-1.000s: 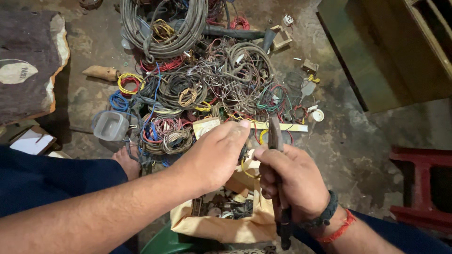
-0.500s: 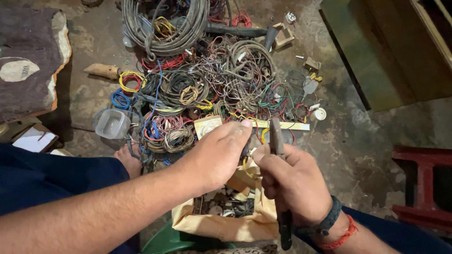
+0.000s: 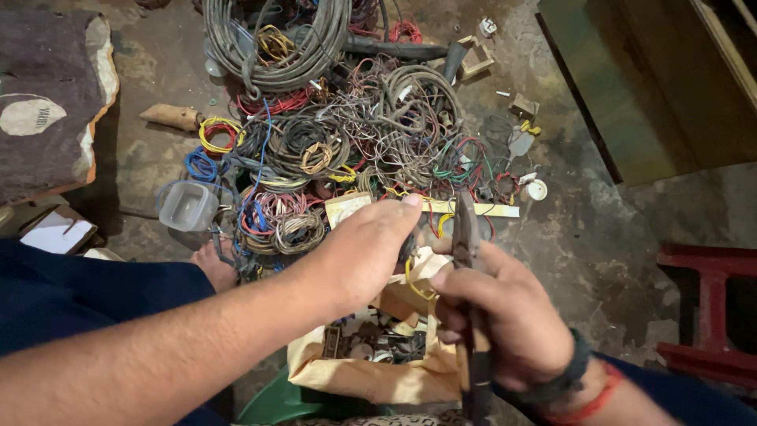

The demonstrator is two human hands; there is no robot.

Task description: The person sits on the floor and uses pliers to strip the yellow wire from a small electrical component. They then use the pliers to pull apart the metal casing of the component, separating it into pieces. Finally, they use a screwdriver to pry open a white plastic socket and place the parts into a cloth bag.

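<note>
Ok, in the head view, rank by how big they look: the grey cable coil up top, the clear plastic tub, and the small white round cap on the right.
1. grey cable coil
2. clear plastic tub
3. white round cap
All lie on the floor, so nearness hardly skews this.

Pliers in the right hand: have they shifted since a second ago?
No, hardly at all. The pliers stay upright in the right hand, their tip level with the pale flat strip lying on the floor beside the wire pile, as before.

Tangled wire pile (image 3: 347,150) on the floor ahead; plastic tub (image 3: 188,205) at its left edge, stool (image 3: 710,312) far right. Nearer, left hand (image 3: 367,252) and right hand (image 3: 501,315) side by side above an open paper bag (image 3: 378,375), pliers (image 3: 467,237) upright in the right.
</note>
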